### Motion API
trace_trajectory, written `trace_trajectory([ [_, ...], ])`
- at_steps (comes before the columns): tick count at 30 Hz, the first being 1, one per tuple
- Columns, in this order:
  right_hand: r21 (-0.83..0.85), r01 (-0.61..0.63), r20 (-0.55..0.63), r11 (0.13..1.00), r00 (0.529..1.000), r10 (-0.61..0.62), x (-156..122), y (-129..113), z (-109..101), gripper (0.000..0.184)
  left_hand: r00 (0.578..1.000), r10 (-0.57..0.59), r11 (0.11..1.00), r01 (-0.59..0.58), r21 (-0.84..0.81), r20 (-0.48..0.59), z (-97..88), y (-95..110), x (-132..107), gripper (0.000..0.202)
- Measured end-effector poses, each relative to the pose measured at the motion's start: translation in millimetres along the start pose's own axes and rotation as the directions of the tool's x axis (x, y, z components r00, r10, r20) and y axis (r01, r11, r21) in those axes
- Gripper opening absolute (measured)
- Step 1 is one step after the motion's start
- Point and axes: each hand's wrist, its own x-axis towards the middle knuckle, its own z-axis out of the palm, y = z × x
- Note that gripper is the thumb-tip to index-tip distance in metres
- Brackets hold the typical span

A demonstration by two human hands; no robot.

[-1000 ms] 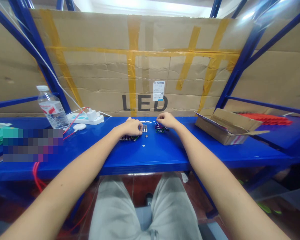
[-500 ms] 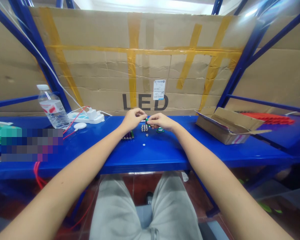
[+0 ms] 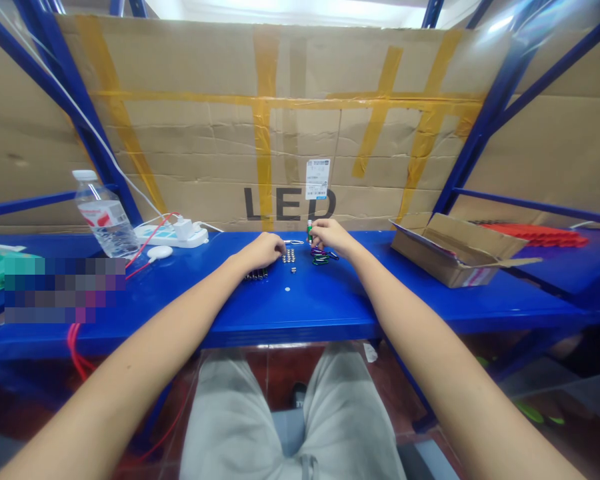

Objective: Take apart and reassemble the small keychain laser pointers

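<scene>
In the head view, my right hand point(image 3: 331, 235) pinches a small green cylinder point(image 3: 309, 231) with a silver end, held upright above the blue table point(image 3: 280, 313). Beneath that hand lie several purple and green carabiner-like clips point(image 3: 322, 259). My left hand point(image 3: 264, 251) rests low with its fingers closed together at the left edge of a cluster of small silver pieces point(image 3: 291, 255); anything between its fingertips is hidden. One more silver piece point(image 3: 293, 270) lies in front of the cluster. A row of dark tubes point(image 3: 257, 274) is partly covered by my left hand. Behind the cluster lies a slim silver item point(image 3: 294, 242).
An open cardboard box point(image 3: 450, 257) stands at the right, with red material point(image 3: 540, 235) behind it. To the left are a water bottle point(image 3: 107, 217), a white power strip point(image 3: 195, 235) and red cables point(image 3: 75, 340). A large cardboard sheet point(image 3: 205, 147) closes off the back.
My hands have moved apart. The right one carried the green cylinder to the right and turned it upright; the left one came down beside the silver pieces. More purple shows among the clips.
</scene>
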Motion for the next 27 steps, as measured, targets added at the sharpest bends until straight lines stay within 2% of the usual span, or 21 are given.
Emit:
trace_trajectory([
  [8, -0.006, 0.015, 0.016, 1.0, 1.0, -0.015, 1.2, 1.1, -0.2, 0.011, 0.992, 0.063, 0.998, -0.06, -0.029, 0.109, -3.3, 3.8, -2.0, 0.021],
  [18, 0.008, 0.023, 0.027, 1.0, 0.999, -0.023, 2.6, 3.3, -0.1, 0.013, 0.992, 0.035, 0.999, -0.039, 0.029, 0.119, -5.9, 3.3, -1.5, 0.017],
  [27, -0.009, 0.042, 0.055, 0.999, 0.998, -0.041, 5.6, 7.1, -0.9, 0.011, 0.978, 0.099, 0.995, -0.103, 0.011, 0.183, -11.6, 3.2, -3.3, 0.014],
])
